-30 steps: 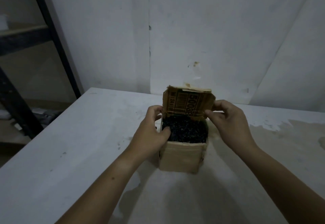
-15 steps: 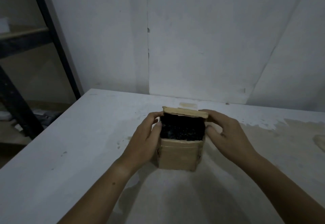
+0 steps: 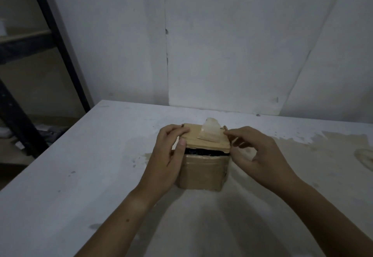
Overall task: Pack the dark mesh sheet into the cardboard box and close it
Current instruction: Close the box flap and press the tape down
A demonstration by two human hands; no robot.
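Packing looks all but finished. The small brown cardboard box [image 3: 202, 174] stands upright at the centre of the frame on the stained white worktop [image 3: 90, 166]. The dark mesh sheet [image 3: 203, 152] is inside it, showing only as a thin black strip under the front edge of the flat tan lid flap [image 3: 193, 138]. That flap is folded down over the opening but not seated; its front edge rides just above the box wall. A crumpled scrap of pale translucent tape [image 3: 210, 133] sticks up from the flap near its far edge.

The person's left grip [image 3: 167, 155] grasps the flap at its left side, fingers over the top and thumb against the front corner. The right grip [image 3: 260, 155] has curled fingers at the flap's right edge, one fingertip touching the far corner. I cannot tell whether it pinches the card or merely touches it.

What is left, I judge, is to press the flap flush so the black strip disappears, and perhaps to smooth the tape down.
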